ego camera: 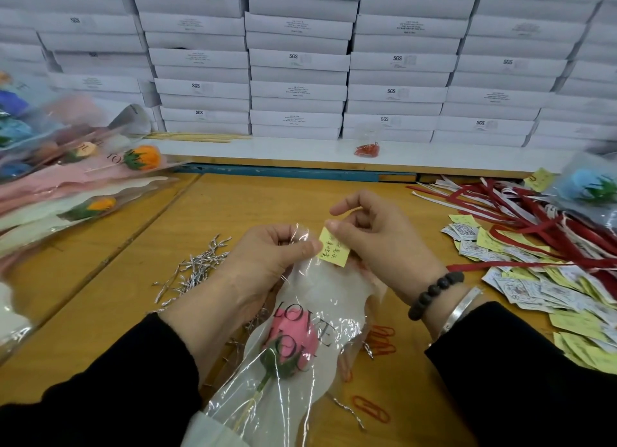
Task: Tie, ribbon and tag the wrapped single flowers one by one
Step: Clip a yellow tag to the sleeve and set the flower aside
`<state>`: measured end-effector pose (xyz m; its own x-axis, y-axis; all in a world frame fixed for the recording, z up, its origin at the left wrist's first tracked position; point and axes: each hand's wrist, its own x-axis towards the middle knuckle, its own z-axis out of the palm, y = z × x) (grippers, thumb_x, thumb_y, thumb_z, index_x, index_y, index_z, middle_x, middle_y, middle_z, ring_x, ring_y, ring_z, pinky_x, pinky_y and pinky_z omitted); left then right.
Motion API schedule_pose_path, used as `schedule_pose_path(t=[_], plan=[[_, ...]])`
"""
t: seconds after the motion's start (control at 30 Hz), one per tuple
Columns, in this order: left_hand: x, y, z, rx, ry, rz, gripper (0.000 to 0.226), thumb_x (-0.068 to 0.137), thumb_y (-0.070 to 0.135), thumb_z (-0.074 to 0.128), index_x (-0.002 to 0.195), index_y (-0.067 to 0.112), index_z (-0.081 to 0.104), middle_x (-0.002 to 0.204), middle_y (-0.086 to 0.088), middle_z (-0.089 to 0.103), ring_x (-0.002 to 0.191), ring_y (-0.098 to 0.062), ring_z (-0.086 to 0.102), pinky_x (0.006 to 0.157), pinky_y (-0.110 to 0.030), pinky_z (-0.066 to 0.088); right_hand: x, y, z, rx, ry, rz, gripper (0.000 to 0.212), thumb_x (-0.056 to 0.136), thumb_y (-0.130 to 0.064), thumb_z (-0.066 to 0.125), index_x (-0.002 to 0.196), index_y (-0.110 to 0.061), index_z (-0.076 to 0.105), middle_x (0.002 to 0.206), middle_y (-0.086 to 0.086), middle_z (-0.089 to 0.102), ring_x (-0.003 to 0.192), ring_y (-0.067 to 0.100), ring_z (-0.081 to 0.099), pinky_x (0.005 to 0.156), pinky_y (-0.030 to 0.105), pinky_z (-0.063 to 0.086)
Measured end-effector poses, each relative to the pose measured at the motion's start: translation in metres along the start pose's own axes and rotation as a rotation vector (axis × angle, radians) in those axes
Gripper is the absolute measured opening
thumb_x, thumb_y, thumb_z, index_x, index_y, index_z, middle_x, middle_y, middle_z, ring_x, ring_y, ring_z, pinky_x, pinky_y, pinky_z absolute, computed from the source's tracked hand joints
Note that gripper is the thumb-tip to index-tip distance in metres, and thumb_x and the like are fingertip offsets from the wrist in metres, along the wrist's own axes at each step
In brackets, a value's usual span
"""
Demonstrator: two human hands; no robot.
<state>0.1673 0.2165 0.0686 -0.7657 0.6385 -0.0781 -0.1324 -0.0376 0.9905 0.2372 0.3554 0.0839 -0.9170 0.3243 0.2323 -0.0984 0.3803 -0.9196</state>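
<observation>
The stacked white boxes [297,59] at the back mostly have "SGS" printed in dark letters on their front faces; a few carry blocks of tiny print instead, way too small to read. The clear sleeve [310,316] around the pink flower says "LOVE" with "YOU" under it in black, seen upside down. The small yellow tag [334,251] at its top edge has handwriting I can't make out. The sleeves [110,156] on the left show partial "LOVE" lettering too.

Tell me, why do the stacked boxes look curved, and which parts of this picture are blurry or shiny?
Head view: the wide-angle lens bows the white boxes outward; the wrapped flowers at the left edge and the blue flower at the right edge are smeared; glare streaks the clear wrap round the pink flower; the yellow tag is sharp.
</observation>
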Motion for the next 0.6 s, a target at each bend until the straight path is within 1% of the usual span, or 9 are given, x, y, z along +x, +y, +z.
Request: schedule_pose_path(t=[0.07, 0.13, 0.17, 0.23, 0.3, 0.37, 0.43, 0.5, 0.6], plan=[[0.002, -0.001, 0.000, -0.044, 0.045, 0.004, 0.008, 0.079, 0.003, 0.066, 0.072, 0.006, 0.064, 0.072, -0.015, 0.061, 0.060, -0.023, 0.056, 0.065, -0.033, 0.049, 0.000, -0.001, -0.004, 0.046, -0.018, 0.120, 0.019, 0.082, -0.020, 0.069, 0.092, -0.015, 0.054, 0.067, 0.004, 0.060, 0.045, 0.005, 0.054, 0.044, 0.018, 0.040], [0.003, -0.001, 0.000, -0.067, 0.066, 0.004, 0.002, 0.080, 0.001, 0.064, 0.079, 0.001, 0.063, 0.081, -0.020, 0.061, 0.066, -0.026, 0.056, 0.069, -0.036, 0.049, -0.001, -0.002, -0.009, 0.043, -0.102, 0.228, 0.019, 0.080, -0.014, 0.070, 0.090, -0.010, 0.054, 0.060, 0.002, 0.060, 0.045, 0.008, 0.053, 0.044, 0.021, 0.040], [0.003, -0.001, 0.001, -0.071, 0.066, 0.002, 0.002, 0.079, 0.001, 0.064, 0.080, 0.000, 0.063, 0.084, -0.022, 0.061, 0.068, -0.027, 0.057, 0.070, -0.037, 0.050, -0.001, -0.002, -0.011, 0.044, -0.140, 0.262, 0.016, 0.081, -0.010, 0.069, 0.088, -0.008, 0.055, 0.057, 0.002, 0.060, 0.045, 0.009, 0.053, 0.044, 0.022, 0.040], [0.003, 0.000, 0.001, -0.061, 0.057, 0.010, 0.006, 0.076, 0.003, 0.066, 0.080, -0.001, 0.064, 0.087, -0.023, 0.064, 0.073, -0.028, 0.059, 0.075, -0.039, 0.051, -0.001, -0.003, -0.014, 0.074, -0.158, 0.299, 0.010, 0.082, -0.004, 0.066, 0.084, -0.006, 0.056, 0.054, 0.001, 0.062, 0.043, 0.007, 0.054, 0.042, 0.018, 0.041], [0.003, 0.000, 0.000, -0.042, 0.033, 0.014, 0.017, 0.068, 0.010, 0.070, 0.082, 0.001, 0.067, 0.089, -0.021, 0.068, 0.075, -0.028, 0.061, 0.077, -0.040, 0.052, -0.001, -0.004, -0.015, 0.130, -0.127, 0.299, 0.009, 0.085, -0.003, 0.062, 0.084, -0.007, 0.054, 0.058, 0.003, 0.067, 0.044, 0.007, 0.057, 0.041, 0.015, 0.041], [0.001, -0.001, 0.001, -0.015, 0.007, 0.006, 0.025, 0.063, 0.018, 0.071, 0.084, 0.004, 0.070, 0.087, -0.019, 0.069, 0.070, -0.025, 0.061, 0.071, -0.036, 0.052, -0.002, -0.004, -0.015, 0.168, -0.079, 0.259, 0.009, 0.087, -0.003, 0.059, 0.084, -0.009, 0.053, 0.061, 0.006, 0.068, 0.044, 0.008, 0.058, 0.039, 0.015, 0.040], [0.001, -0.002, 0.002, 0.002, 0.008, 0.004, 0.023, 0.063, 0.020, 0.072, 0.080, 0.005, 0.071, 0.088, -0.021, 0.068, 0.070, -0.027, 0.057, 0.068, -0.035, 0.049, -0.002, -0.003, -0.014, 0.198, -0.025, 0.178, 0.010, 0.089, -0.004, 0.057, 0.082, -0.011, 0.058, 0.062, 0.005, 0.065, 0.042, 0.005, 0.055, 0.037, 0.014, 0.040], [0.001, -0.002, 0.001, 0.014, 0.025, 0.002, 0.015, 0.071, 0.019, 0.069, 0.075, 0.005, 0.071, 0.086, -0.023, 0.067, 0.069, -0.028, 0.055, 0.064, -0.033, 0.047, -0.002, -0.003, -0.014, 0.256, 0.023, 0.118, 0.015, 0.089, -0.005, 0.056, 0.082, -0.015, 0.065, 0.061, 0.002, 0.058, 0.041, 0.001, 0.050, 0.039, 0.013, 0.041], [0.004, -0.004, 0.001, 0.032, 0.044, 0.000, 0.021, 0.085, 0.020, 0.062, 0.081, 0.002, 0.071, 0.085, -0.022, 0.062, 0.070, -0.029, 0.047, 0.061, -0.033, 0.039, -0.003, -0.004, -0.009, 0.260, -0.010, 0.099, 0.014, 0.088, -0.010, 0.058, 0.089, -0.018, 0.069, 0.068, 0.004, 0.059, 0.050, 0.002, 0.050, 0.048, 0.018, 0.049]])
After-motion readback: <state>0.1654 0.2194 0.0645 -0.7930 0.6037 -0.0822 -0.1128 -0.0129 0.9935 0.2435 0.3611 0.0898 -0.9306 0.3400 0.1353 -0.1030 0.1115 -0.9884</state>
